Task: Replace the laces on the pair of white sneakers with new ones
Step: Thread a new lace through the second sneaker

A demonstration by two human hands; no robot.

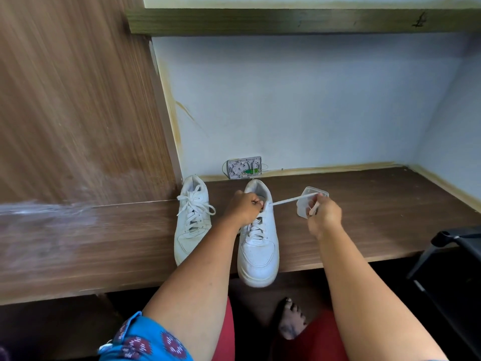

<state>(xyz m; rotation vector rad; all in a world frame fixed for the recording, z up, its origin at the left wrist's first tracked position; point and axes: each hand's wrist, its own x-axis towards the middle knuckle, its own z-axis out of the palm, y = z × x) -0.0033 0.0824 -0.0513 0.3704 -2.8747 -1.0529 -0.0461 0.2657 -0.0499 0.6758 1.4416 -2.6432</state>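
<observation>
right hand [324, 214] pinching flat white lace [289, 200], leather sneaker [258, 238]

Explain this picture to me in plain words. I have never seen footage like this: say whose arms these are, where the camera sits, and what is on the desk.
There is no machine here. One camera, worn on a person's head, looks down at their own arms. On the brown desk stand two white sneakers, toes toward the person. The left sneaker is fully laced and untouched. The left hand grips the top of the right sneaker. The right hand pinches a white lace pulled taut from that shoe. A clear plastic container sits behind that hand, and a small white device leans against the wall.
</observation>
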